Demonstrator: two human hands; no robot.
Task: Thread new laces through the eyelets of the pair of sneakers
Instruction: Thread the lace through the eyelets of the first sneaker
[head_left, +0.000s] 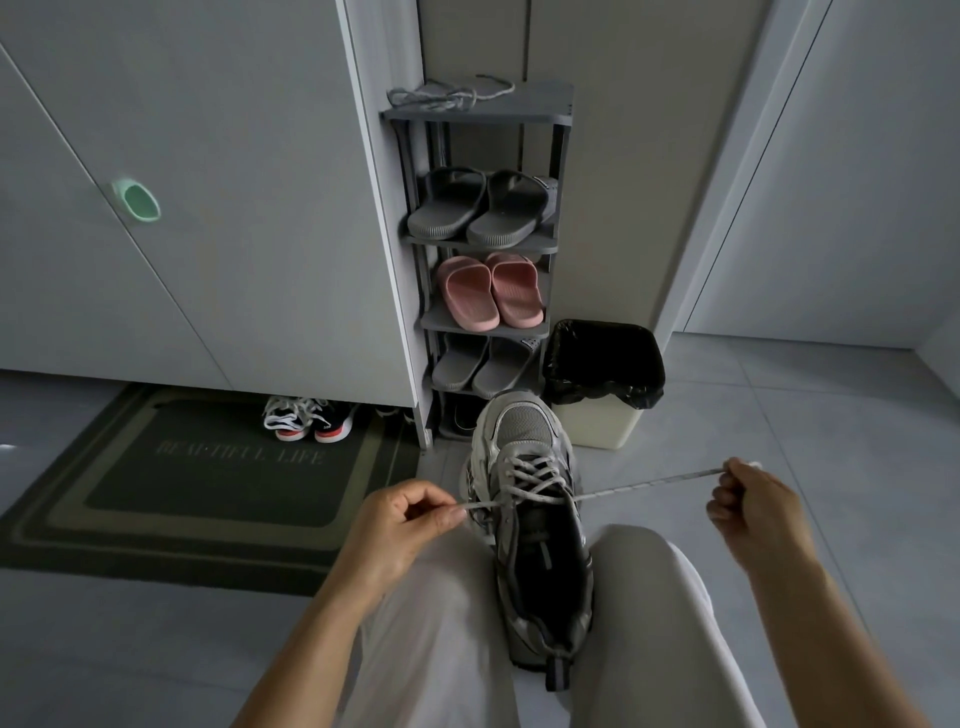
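A grey and silver sneaker (535, 519) stands between my knees, toe pointing away from me. A speckled white lace (535, 475) crosses through several of its eyelets. My left hand (400, 525) pinches one lace end just left of the shoe's upper eyelets. My right hand (753, 509) grips the other lace end, which runs taut from the shoe out to the right. A loose grey lace (452, 93) lies on top of the shoe rack.
A grey shoe rack (478, 249) with grey and pink slippers stands straight ahead. A bin with a black bag (602, 379) sits beside it, just beyond the sneaker's toe. A dark doormat (208, 478) lies at left, with black, white and red sneakers (306, 418) under the cabinet.
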